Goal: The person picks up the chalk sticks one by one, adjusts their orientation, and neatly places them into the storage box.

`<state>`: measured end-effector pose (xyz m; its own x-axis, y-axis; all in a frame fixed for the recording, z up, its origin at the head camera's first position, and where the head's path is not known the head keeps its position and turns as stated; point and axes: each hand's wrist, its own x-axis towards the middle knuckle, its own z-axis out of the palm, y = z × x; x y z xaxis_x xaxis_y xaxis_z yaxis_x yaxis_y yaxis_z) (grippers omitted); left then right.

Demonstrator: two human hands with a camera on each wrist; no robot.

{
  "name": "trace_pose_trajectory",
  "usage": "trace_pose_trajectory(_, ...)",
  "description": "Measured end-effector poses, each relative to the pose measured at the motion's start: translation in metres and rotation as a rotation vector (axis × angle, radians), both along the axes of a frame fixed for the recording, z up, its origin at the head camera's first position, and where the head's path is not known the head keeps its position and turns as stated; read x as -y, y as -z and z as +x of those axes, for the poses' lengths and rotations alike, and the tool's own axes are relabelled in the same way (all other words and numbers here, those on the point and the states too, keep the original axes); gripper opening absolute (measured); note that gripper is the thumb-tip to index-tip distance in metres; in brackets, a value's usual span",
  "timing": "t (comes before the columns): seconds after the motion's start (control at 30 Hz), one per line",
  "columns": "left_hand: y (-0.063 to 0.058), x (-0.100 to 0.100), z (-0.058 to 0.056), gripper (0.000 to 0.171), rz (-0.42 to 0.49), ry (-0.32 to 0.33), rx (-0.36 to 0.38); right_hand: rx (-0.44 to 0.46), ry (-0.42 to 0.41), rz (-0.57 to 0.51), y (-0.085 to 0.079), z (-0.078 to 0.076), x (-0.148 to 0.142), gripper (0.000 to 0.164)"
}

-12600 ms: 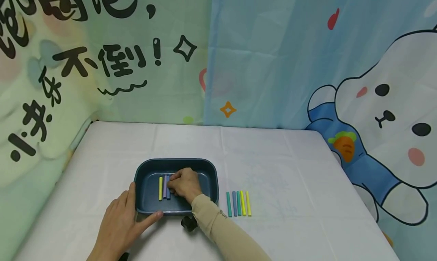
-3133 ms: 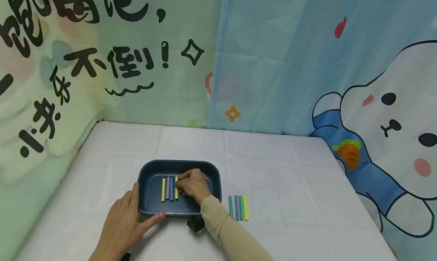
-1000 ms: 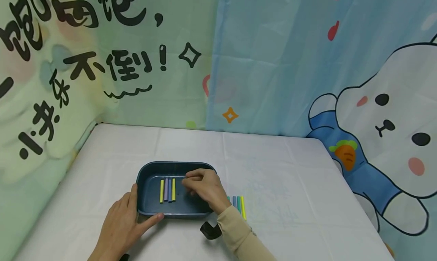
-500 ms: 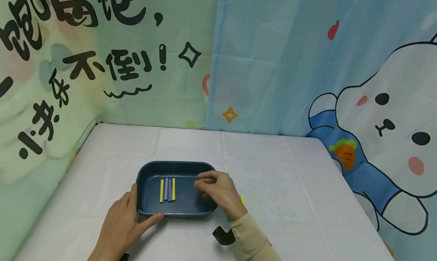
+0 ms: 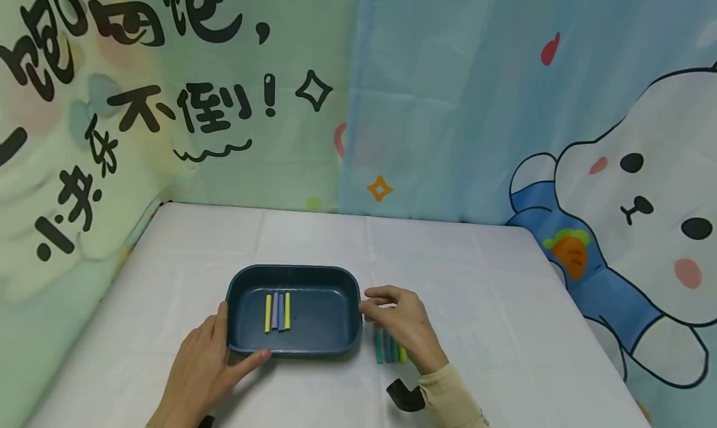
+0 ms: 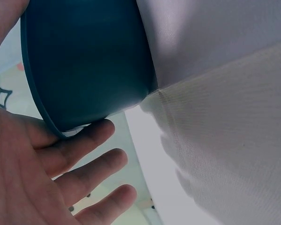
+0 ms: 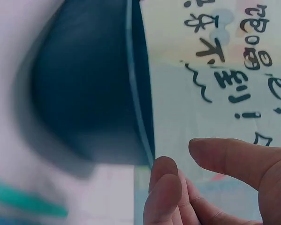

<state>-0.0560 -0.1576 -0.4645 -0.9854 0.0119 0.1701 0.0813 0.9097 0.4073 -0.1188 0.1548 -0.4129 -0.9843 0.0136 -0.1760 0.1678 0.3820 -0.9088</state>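
Note:
A dark blue rectangular tray [image 5: 330, 310] stands on the white cloth. Inside it, on the left, chalk sticks lie side by side: yellow [image 5: 267, 314], purple [image 5: 274, 311], blue [image 5: 281, 313] and another yellow [image 5: 287, 311]. My left hand [image 5: 196, 362] touches the tray's left front corner, thumb along the front and fingers at the side; they look fairly straight in the left wrist view. Just beyond the tray's right edge hovers my right hand [image 5: 406, 325], holding nothing, thumb and fingertips apart. Beneath it lie green [image 5: 379, 347], blue and yellow [image 5: 403, 354] chalk sticks, partly hidden.
White cloth [image 5: 493, 328] covers the table, which ends in front of a printed green and blue curtain [image 5: 437, 104]. A black device [image 5: 406, 395] sits at the right wrist, beside the beige sleeve [image 5: 450, 397].
Earlier the right hand set a blue, then a yellow chalk stick in the tray. It has since released the yellow and moved right, outside the tray. The left hand stays put.

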Motion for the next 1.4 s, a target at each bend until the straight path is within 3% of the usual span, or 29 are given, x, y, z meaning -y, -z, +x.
trace_pose_trajectory(0.13,0.001,-0.001,0.001,0.120,0.006,0.011,0.008,0.040,0.067,0.049,0.005,0.005,-0.019,0.034)
trace_pose_trajectory(0.5,0.000,0.001,0.001,0.119,-0.004,0.006,-0.014,0.110,0.142,0.128,0.019,0.010,-0.053,0.040)
trace_pose_trajectory(0.9,0.001,0.002,0.000,0.119,0.004,0.008,-0.017,0.115,0.127,0.258,0.033,0.012,-0.065,0.040)
trace_pose_trajectory(1.4,0.001,0.001,0.001,0.119,-0.006,0.006,-0.017,0.111,0.101,0.304,0.041,0.012,-0.064,0.032)
